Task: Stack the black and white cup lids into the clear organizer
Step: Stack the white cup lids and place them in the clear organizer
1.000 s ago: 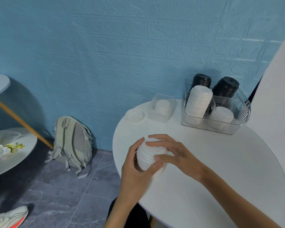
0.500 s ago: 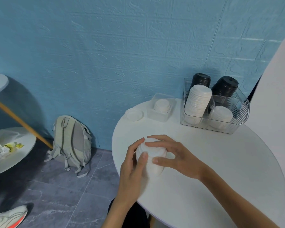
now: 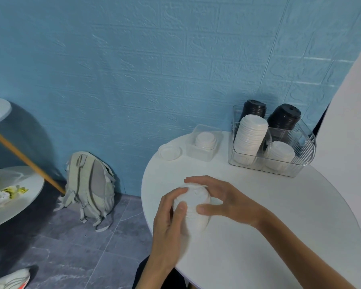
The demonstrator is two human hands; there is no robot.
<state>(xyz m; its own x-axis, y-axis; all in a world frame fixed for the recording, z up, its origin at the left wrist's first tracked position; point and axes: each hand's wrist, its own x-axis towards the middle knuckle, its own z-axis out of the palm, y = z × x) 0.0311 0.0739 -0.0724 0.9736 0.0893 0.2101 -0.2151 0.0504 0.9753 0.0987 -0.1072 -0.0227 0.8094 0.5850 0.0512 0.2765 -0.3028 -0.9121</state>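
Against the blue wall, a round white surface (image 3: pixel 279 236) is set, and every place below is given from the clear organizer (image 3: pixel 300 165) at its far edge. Inside the organizer, two stacks of black lids (image 3: pixel 283 116) are held in the rear compartments, a tall stack of white lids (image 3: pixel 251 136) is stood in the front-left compartment, and a shorter white stack (image 3: pixel 281 152) sits in the front-right one. Just left of the organizer a small clear tub (image 3: pixel 203 154) with a few white lids is seen, and further left a single shallow lid (image 3: pixel 169 152) lies flat. Well in front of the organizer, near the surface's near-left edge, a loose stack of white lids (image 3: pixel 193 207) is gripped between both hands. The left hand (image 3: pixel 171 224) is curled round its near side with the thumb pressed on it; the right hand (image 3: pixel 227 202) is curled over its top and far side.

The step in hand is judged to be squaring this stack before transfer. It is best done with even pressure from both sides, so the lids are nested flush (they look thin and slippery). The stack should then be carried upright and lowered onto the shorter white stack, where room appears greatest.
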